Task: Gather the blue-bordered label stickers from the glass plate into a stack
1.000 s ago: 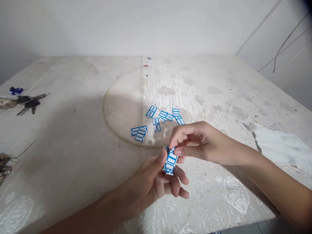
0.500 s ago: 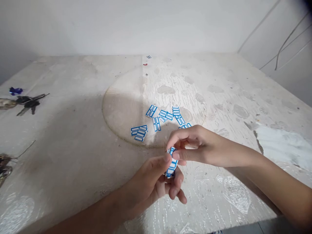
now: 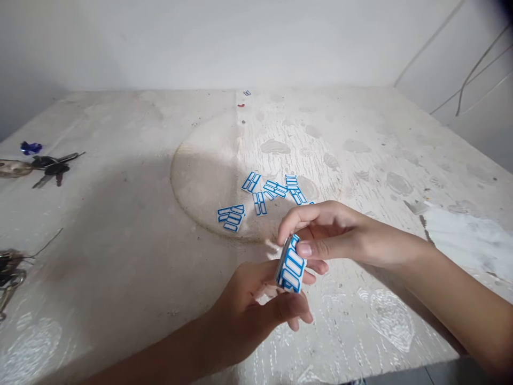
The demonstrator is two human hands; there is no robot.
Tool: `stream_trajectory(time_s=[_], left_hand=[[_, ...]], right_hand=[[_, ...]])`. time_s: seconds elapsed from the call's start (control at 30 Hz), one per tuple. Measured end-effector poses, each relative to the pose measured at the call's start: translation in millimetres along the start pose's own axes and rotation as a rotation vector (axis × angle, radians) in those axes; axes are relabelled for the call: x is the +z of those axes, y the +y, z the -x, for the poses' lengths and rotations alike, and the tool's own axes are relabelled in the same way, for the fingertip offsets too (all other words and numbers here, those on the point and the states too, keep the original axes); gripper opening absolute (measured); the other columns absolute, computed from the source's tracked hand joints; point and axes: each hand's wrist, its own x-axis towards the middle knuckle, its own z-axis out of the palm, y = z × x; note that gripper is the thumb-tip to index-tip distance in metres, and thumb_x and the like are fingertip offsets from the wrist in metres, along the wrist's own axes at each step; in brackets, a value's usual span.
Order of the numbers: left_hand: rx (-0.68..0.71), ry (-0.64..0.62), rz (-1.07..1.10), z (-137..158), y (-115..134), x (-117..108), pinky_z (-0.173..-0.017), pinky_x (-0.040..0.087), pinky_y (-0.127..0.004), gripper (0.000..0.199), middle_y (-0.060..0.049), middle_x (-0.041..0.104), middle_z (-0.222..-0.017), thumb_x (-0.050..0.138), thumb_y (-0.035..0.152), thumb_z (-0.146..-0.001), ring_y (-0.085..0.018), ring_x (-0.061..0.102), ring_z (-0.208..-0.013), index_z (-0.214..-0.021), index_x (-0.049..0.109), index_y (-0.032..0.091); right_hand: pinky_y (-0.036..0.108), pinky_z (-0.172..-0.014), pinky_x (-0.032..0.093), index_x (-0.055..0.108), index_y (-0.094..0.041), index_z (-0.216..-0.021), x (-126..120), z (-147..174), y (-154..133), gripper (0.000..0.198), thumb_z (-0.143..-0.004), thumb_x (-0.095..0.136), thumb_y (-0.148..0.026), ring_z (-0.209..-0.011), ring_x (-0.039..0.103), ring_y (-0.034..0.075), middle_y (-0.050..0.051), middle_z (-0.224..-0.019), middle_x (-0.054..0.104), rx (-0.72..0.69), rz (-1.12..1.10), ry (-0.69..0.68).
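A small stack of blue-and-white label pieces [image 3: 293, 267], tilted, is between my two hands above the table. My right hand [image 3: 324, 238] is closed on its upper end, thumb on the printed face and index finger curled over the far edge. My left hand [image 3: 264, 299] is around its lower end, fingers behind and thumb just below, so its exact contact is partly hidden. Beyond the hands lie several loose blue-and-white label pieces: an overlapping group [image 3: 232, 217], single ones [image 3: 251, 182], and more [image 3: 295, 190] partly near my right hand.
Keys [image 3: 54, 166] and a shiny purple scrap [image 3: 31, 147] lie at the left, with a tangled metal bunch [image 3: 11, 272] nearer. A white sheet [image 3: 460, 238] is at the right. A wall [image 3: 240, 43] closes off the back of the table, with wires [image 3: 465, 88] at right.
The stack has turned and moved slightly right, showing more of its face and side. My left thumb has come off its face and dropped lower. The right hand still grips it.
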Motion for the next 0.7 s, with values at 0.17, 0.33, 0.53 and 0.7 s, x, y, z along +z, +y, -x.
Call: stream_trajectory(time_s=[0.17,0.33,0.53,0.7], left_hand=[[0.031,-0.025,-0.009,0.6,-1.5,0.5,-0.064,0.046,-0.029,0.036,-0.003,0.061,-0.064,0.053,0.050,-0.081,-0.015,0.056,-0.060,-0.085,0.070,0.019],[0.039,-0.069,0.014,-0.3,3.3,-0.6,-0.069,0.045,-0.028,0.034,-0.002,0.059,-0.067,0.054,0.049,-0.082,-0.017,0.057,-0.071,-0.097,0.068,0.022],[-0.068,-0.217,0.325,-5.4,-2.4,-5.4,-0.063,0.045,-0.031,0.054,-0.008,0.064,-0.073,0.043,0.062,-0.082,-0.015,0.057,-0.059,-0.102,0.061,0.015],[-0.184,-0.241,0.444,-8.7,-4.6,-9.1,-0.063,0.045,-0.030,0.046,-0.007,0.063,-0.069,0.043,0.057,-0.084,-0.015,0.058,-0.057,-0.095,0.057,0.014]], right_hand=[[0.019,-0.047,0.040,0.056,-0.006,-0.098,-2.9,-1.2,0.4,0.015,-0.085,0.049,-0.003,-0.052,0.051,0.007,0.001,-0.065,0.056,0.021,-0.009,-0.040],[0.017,-0.044,0.042,0.057,-0.006,-0.098,-4.8,-0.1,-0.7,0.014,-0.085,0.051,-0.003,-0.050,0.053,0.007,0.001,-0.064,0.057,0.022,0.002,-0.029],[0.019,-0.046,0.042,0.059,-0.008,-0.096,0.7,3.6,-2.9,0.013,-0.084,0.054,-0.007,-0.056,0.056,0.009,0.003,-0.071,0.059,-0.007,0.155,0.057],[0.017,-0.047,0.041,0.060,-0.011,-0.098,3.2,2.9,-4.0,0.014,-0.085,0.055,-0.008,-0.058,0.059,0.007,0.001,-0.077,0.060,-0.012,0.227,0.094]])
